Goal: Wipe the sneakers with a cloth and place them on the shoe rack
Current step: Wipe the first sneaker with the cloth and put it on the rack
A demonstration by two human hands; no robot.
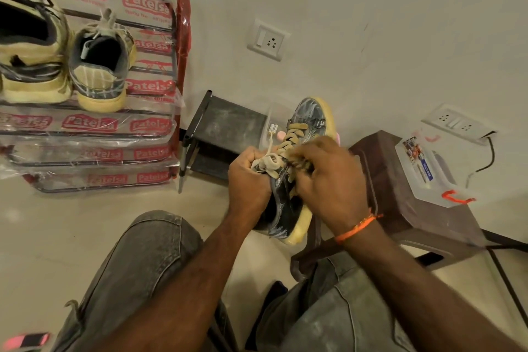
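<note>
I hold a dark sneaker (311, 120) with a cream sole and beige laces in mid-air, toe pointing away. My left hand (248, 177) is closed around its tongue and lace ends on the left side. My right hand (328, 177) presses on the laces and upper from the right, fingers curled; whether a cloth is in it is hidden. The shoe rack (154, 86), wrapped in printed plastic, stands at the left. Two more sneakers sit on its top shelf: one (31, 48) at the far left, another (100, 66) beside it.
A small dark stand (228, 123) sits against the wall behind the held shoe. A brown plastic stool (400, 208) at the right carries a clear plastic box (425, 171). My knees in grey jeans fill the foreground. Wall sockets and a cable are at the right.
</note>
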